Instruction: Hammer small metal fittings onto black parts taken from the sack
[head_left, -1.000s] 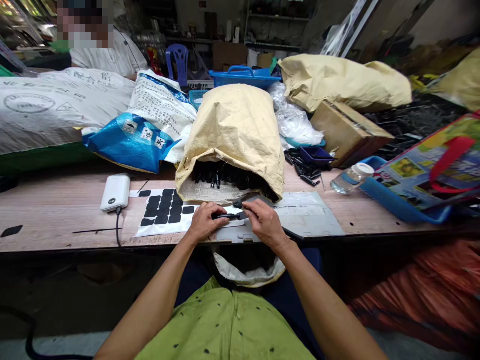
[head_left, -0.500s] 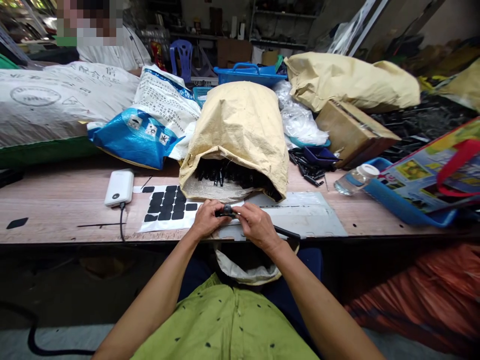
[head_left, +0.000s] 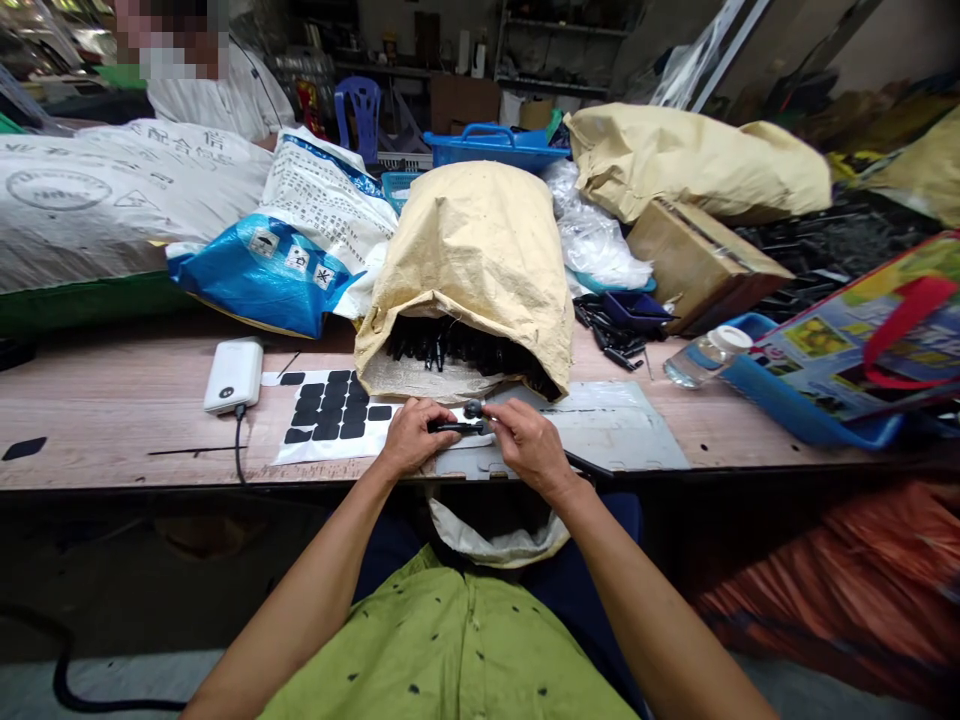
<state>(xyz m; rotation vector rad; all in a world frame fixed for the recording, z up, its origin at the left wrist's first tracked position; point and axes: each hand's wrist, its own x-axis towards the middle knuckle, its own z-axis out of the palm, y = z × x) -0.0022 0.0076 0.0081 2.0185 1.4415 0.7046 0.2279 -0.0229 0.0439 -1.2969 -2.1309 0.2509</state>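
left hand (head_left: 409, 440) pinches black rod (head_left: 454, 427) | right hand (head_left: 525, 440) grips its knob end, just before tan sack (head_left: 472, 270) mouth | risk: slim rod slips, drops off bench (head_left: 112, 410) edge

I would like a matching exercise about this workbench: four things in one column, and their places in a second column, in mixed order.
Things:
1. power bank
2. water bottle
3. sheet of black pads
4. black part

Places:
A. lying on its side, right of the open tan sack
B. held between the left hand and the right hand
C. left of the pad sheet, cable plugged in
D. flat on the table, between the power bank and the hands

Pairs: 1-C, 2-A, 3-D, 4-B
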